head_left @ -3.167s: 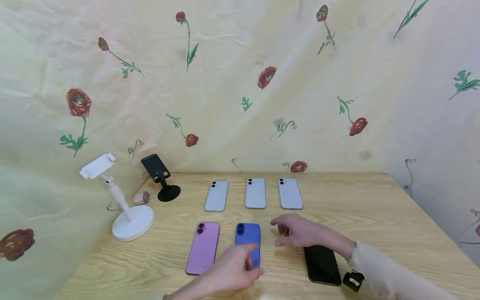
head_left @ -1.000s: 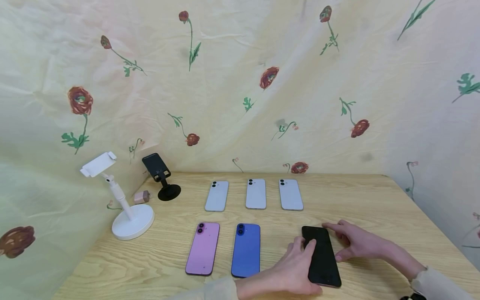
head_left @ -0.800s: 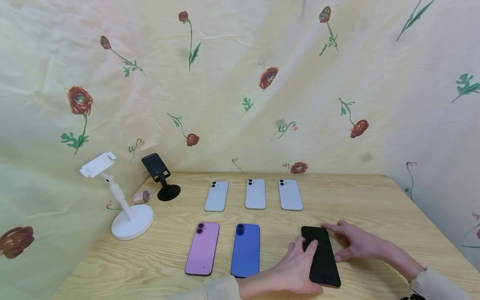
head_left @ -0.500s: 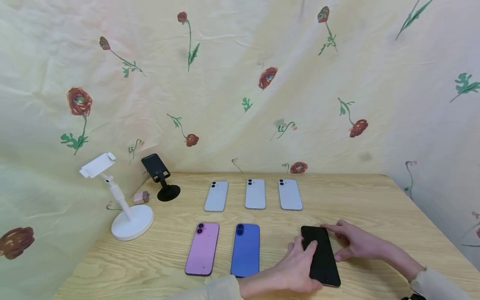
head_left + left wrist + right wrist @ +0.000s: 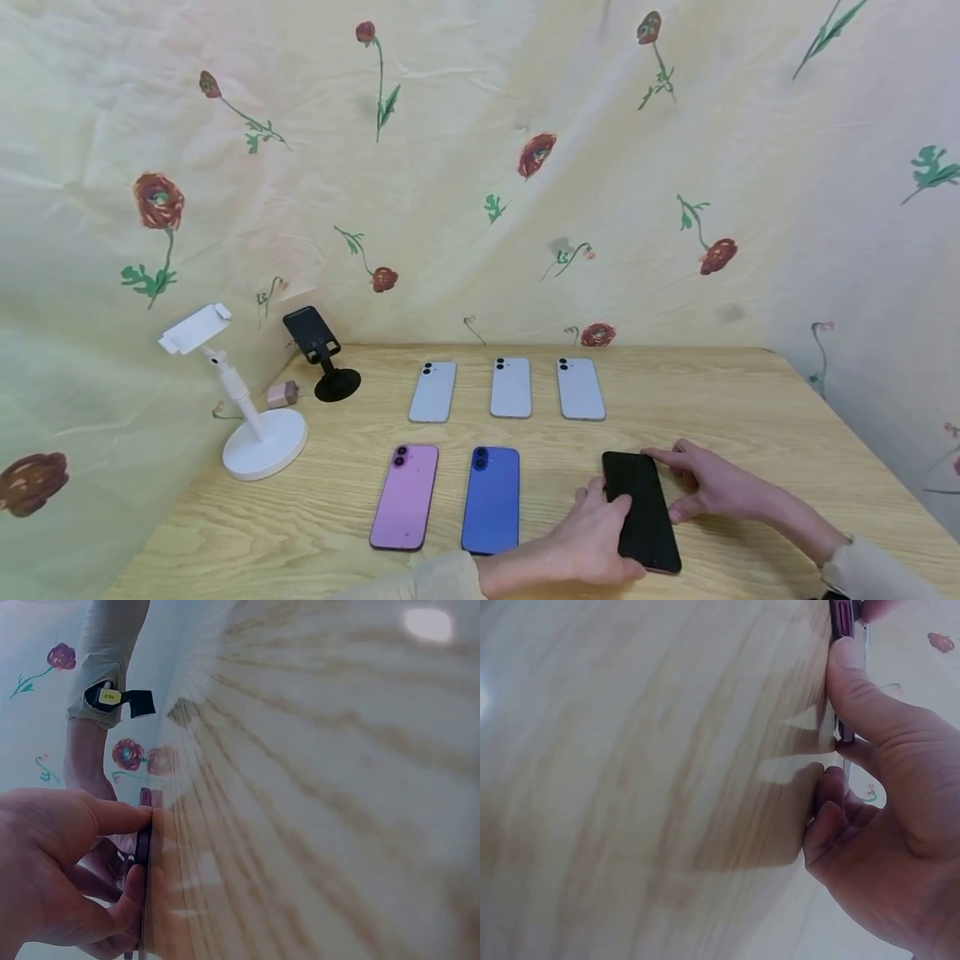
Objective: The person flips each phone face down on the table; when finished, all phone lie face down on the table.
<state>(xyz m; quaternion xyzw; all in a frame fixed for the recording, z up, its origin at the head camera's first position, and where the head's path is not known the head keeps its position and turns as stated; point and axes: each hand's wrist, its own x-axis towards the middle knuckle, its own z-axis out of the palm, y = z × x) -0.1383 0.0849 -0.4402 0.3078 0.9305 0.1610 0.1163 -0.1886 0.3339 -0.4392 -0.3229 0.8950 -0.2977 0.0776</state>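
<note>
A black smartphone lies flat, dark screen up, on the wooden table at right of centre in the head view. My left hand holds its left side, a finger over the screen edge and the thumb at the lower left corner. My right hand has its index finger at the top right corner and its thumb against the right edge. The left wrist view shows the phone's thin edge under two fingertips. In the right wrist view the thumb presses that edge, and the other fingers curl near the tabletop.
Left of the black phone lie a blue phone and a pink phone, backs up. Three white phones form a row behind. A white phone stand, a black stand and a small pink charger stand at left.
Both hands have moved right from around the blue phone to the black one, uncovering the blue phone. In the last half second only a left finger slid slightly down the screen edge.
</note>
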